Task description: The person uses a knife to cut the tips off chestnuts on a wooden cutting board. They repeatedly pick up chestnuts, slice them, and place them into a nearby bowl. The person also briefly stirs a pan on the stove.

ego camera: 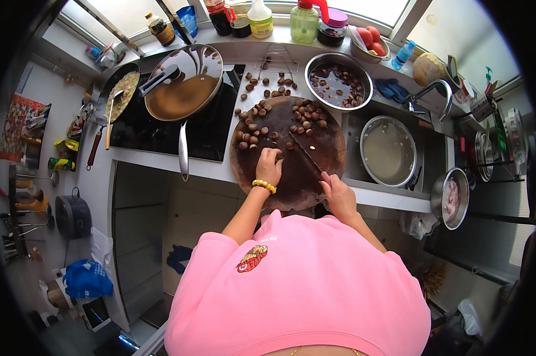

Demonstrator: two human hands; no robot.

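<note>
A round, dark wooden chopping board [303,187] lies before me with whole brown chestnuts [310,112] in loose groups on its far half. My right hand [340,196] grips the handle of a kitchen knife [306,153], whose blade slants up and left over the board. The knife's tip is close to a single chestnut [290,145]. My left hand [269,167], with a yellow bead bracelet on the wrist, rests at the board's left part with curled fingers. Whether those fingers hold a chestnut is hidden. A small pale piece [312,147] lies right of the blade.
Behind the board stands a steel bowl [369,95] of chestnuts in water. To the right, a basin of cloudy water [387,153] sits in the sink. A lidded pan [185,95] and a wok of food [123,95] occupy the black cooktop [210,140]. A bowl of raw meat [450,200] stands far right.
</note>
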